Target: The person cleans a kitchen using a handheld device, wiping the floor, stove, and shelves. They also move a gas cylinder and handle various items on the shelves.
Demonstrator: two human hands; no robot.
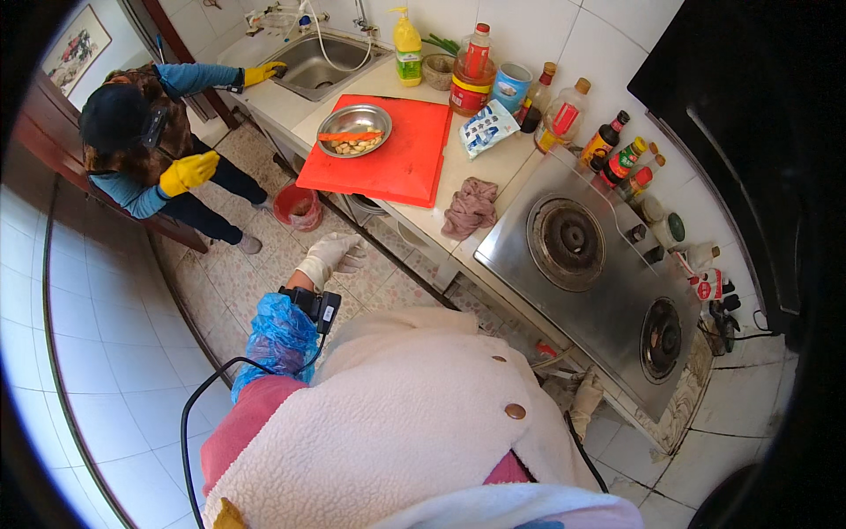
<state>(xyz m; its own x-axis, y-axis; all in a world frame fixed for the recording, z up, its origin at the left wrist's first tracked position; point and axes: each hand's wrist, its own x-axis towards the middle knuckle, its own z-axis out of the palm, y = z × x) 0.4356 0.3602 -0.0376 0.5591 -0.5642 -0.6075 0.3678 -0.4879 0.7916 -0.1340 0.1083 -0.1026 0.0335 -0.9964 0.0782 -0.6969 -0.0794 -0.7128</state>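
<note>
My left hand [332, 258], in a pale rubber glove, hangs over the tiled floor in front of the counter, holding nothing. Its fingers are loosely spread. By the front edge of the gas stove [502, 254] is my right hand [587, 397], gloved too and low beside my coat; whether its fingers hold anything is hidden. On the counter lies a red cutting board [413, 159]. It bears a metal bowl [385, 114] with peeled garlic cloves [350, 145] and a carrot-like orange piece [350, 136] across them. A crumpled mauve cloth [470, 208] rests between board and stove.
At the left a person [125, 125] in yellow gloves stands with one hand at the sink [317, 63]. A red bucket [297, 206] is on the floor. Sauce bottles [605, 139], an oil jug [472, 76] and a yellow detergent bottle [407, 49] line the wall.
</note>
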